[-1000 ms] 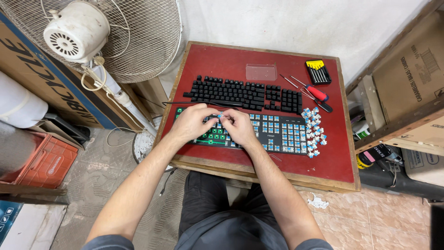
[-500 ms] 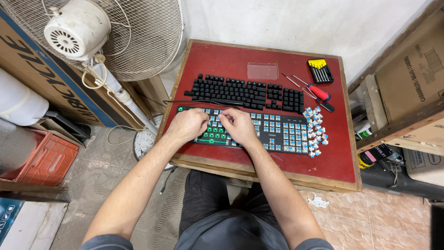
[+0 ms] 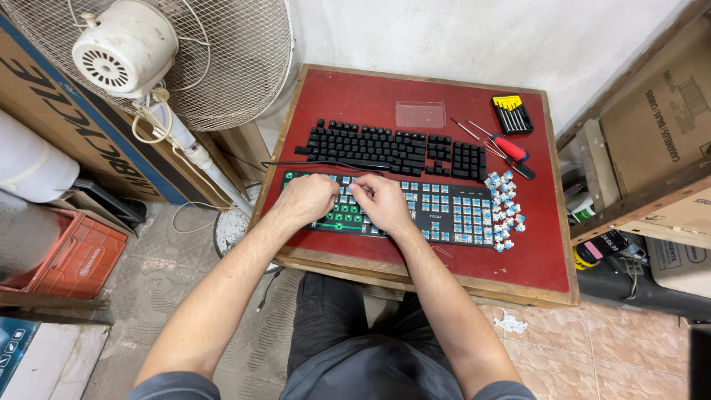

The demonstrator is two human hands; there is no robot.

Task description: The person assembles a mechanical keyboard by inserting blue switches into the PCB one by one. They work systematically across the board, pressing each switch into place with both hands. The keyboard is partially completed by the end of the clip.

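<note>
On the red counter (image 3: 370, 92) a stripped keyboard (image 3: 444, 215) is laid near, a black one (image 3: 385, 144) far. Both hands, left (image 3: 307, 198) and right (image 3: 378, 201), are curled on its left half; what each grip grasps cannot be told.

The scene was lit evenly and fairly brightly by soft, diffuse light from above, and only faint shadows were cast under the forearms near the lower centre. The white wall (image 3: 481, 37) at the upper middle was rendered bright but not blown out. Mild glare was seen on the clear plastic piece (image 3: 421, 114). Focus was kept sharp throughout, while wide-angle stretching was noticed at the frame's corners.
</note>
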